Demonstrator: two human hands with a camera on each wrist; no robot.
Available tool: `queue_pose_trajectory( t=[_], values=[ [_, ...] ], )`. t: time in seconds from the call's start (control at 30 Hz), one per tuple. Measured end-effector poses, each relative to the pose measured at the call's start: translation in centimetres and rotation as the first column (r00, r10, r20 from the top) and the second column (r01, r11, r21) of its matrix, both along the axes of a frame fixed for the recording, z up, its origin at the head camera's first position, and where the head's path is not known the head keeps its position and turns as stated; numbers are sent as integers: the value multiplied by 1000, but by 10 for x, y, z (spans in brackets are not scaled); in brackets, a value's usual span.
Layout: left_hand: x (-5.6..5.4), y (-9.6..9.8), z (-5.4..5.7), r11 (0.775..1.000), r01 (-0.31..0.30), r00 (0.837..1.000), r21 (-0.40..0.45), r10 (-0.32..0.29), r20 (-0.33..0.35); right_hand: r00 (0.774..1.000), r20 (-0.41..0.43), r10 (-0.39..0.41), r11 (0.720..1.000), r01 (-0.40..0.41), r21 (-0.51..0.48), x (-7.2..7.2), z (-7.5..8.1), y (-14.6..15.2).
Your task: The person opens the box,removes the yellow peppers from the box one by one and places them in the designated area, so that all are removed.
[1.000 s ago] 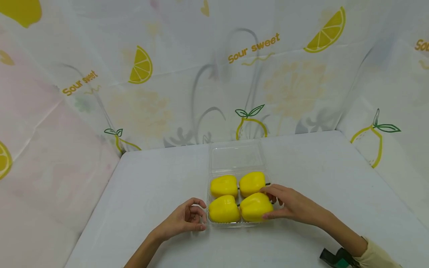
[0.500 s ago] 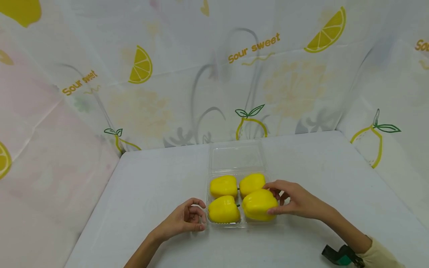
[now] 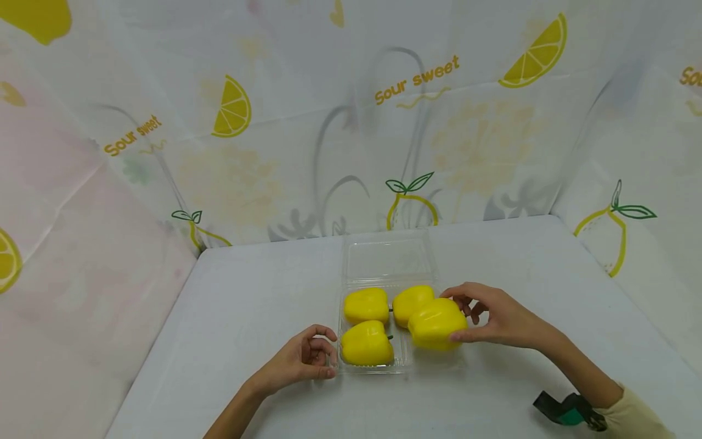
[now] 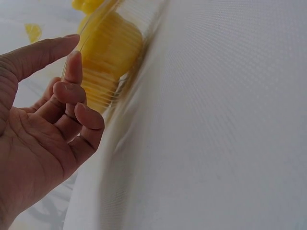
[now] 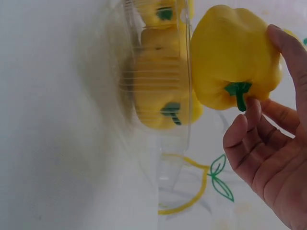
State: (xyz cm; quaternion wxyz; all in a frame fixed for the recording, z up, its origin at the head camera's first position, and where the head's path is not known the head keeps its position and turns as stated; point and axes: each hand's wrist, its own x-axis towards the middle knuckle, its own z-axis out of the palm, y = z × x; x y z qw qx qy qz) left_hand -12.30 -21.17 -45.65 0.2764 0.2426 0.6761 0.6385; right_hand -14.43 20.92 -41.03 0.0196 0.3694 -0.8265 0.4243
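1. Lemon-print cloth (image 3: 296,103) runs across the top and both sides of the frame, all fruit slices, leafy lemons and "Sour sweet" lettering; below it there's a white desk (image 3: 258,280).
2. Clear plastic box (image 3: 378,369) sits at lower centre of the frame; its lid (image 3: 388,258) is flipped open toward the top of the frame.
3. Three yellow ones are sitting in it: upper-left pepper (image 3: 365,305), upper-right pepper (image 3: 408,303) and lower-left pepper (image 3: 367,344).
4. Right hand (image 3: 490,317), right of centre, has its grip clamped on a fourth, the held pepper (image 3: 436,323); it's up over the lower-right part of the box, overlapping the upper-right pepper in the head view; green stem (image 5: 240,93) points toward the bottom in the right wrist view.
5. Left hand (image 3: 309,353), lower left of centre, is at the box's left edge, fingers curled; honestly can't tell if that grip is pinching the plastic or just resting against it.
6. Cream sleeve (image 3: 636,417) pokes in at lower right; black-and-green gadget (image 3: 570,411) just beside it.
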Motion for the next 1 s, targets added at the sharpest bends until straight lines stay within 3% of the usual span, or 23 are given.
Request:
queue_pose_trajectory(
  t=[0.43,1.0],
  values=[
    [0,-1,-1,1000,-12,1000,-23,12,-2,993,-50,-107,994,107,12,-13,4,30],
    [0,-1,-1,1000,-8,1000,-11,8,-11,973,-104,-207,975,214,60,-25,-5,68]
  ],
)
